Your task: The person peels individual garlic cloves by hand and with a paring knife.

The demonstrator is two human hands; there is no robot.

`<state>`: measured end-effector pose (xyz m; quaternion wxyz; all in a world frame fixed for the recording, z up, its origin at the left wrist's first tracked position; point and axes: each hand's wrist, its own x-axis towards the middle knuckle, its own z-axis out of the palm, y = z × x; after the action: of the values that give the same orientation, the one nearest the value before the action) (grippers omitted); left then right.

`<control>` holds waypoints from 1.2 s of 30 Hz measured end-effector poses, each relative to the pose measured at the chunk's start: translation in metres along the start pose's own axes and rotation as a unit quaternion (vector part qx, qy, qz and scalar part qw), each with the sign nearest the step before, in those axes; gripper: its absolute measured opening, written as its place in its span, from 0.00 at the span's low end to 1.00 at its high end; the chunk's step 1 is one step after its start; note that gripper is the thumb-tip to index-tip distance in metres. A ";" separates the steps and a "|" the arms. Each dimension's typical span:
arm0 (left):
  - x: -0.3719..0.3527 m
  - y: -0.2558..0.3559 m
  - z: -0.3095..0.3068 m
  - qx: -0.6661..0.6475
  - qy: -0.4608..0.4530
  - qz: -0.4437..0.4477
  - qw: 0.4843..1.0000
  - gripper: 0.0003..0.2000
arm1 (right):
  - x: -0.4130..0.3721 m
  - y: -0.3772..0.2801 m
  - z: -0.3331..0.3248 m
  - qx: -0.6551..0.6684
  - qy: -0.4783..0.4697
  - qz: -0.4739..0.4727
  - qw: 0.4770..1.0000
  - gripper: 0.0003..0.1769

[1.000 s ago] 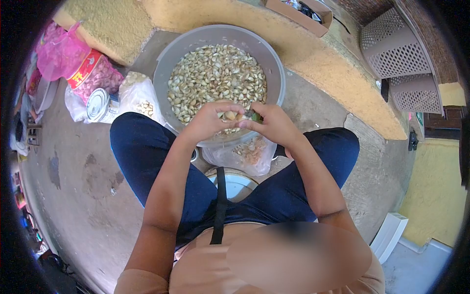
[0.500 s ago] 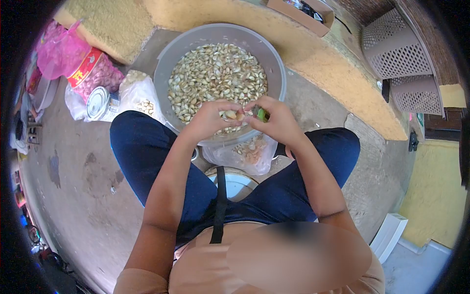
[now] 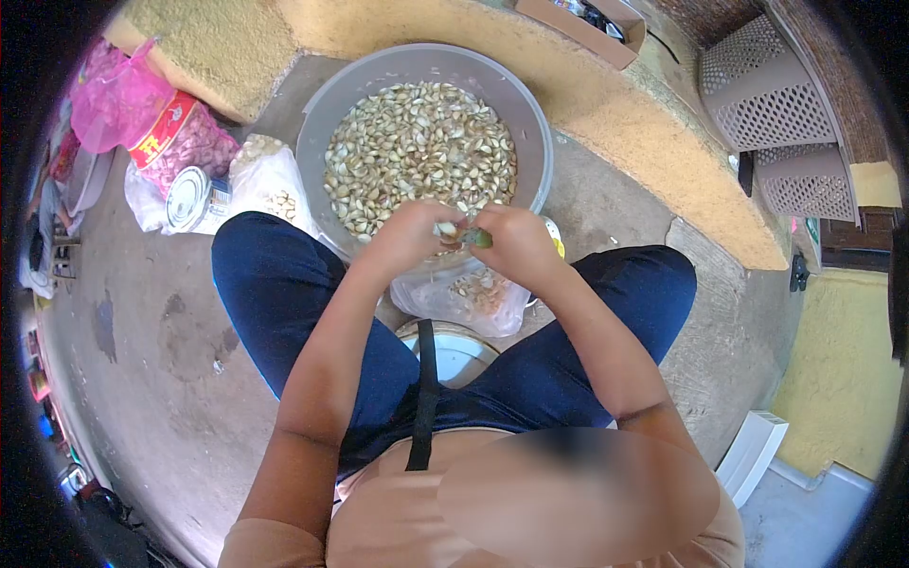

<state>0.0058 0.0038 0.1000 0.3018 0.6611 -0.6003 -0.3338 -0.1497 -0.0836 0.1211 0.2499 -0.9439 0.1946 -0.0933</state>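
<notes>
A large grey basin full of garlic cloves stands in front of me. Both hands are close together over its near rim, fingertips almost meeting. My left hand is closed, pinching a pale garlic clove. In my right hand, fingers curled, is a small green-handled knife, mostly hidden by the fingers and held right at the clove. Below the hands, a clear plastic bag holding pale peelings hangs against the basin's near side.
To the left are a pink mesh sack of garlic, a tin can and a white bag with cloves. A low yellow ledge runs behind the basin, with a cardboard box on it. Woven plastic baskets stand at right.
My right hand has turned over and shifted slightly left and down, bringing the green handle nearer the clove. My left hand has come slightly lower.
</notes>
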 end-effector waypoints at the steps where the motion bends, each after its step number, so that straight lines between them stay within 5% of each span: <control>1: 0.000 0.000 0.001 0.008 -0.002 0.001 1.000 0.16 | 0.001 -0.003 0.000 -0.006 -0.006 0.000 1.000 0.10; 11: -0.001 -0.004 -0.002 -0.070 -0.025 -0.041 0.996 0.17 | 0.006 0.009 0.000 0.091 -0.030 0.041 0.995 0.12; 26: 0.000 -0.011 0.009 0.006 -0.051 -0.023 0.998 0.19 | 0.005 -0.001 0.010 -0.040 -0.116 0.013 0.992 0.12; 36: 0.001 -0.012 0.009 -0.035 -0.014 -0.013 0.999 0.14 | 0.006 0.011 0.027 0.154 -0.039 0.165 0.973 0.08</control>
<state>0.0056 0.0039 0.0846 0.3114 0.6532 -0.5840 -0.3678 -0.1399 -0.0831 0.0935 0.4116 -0.8518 0.3212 -0.0428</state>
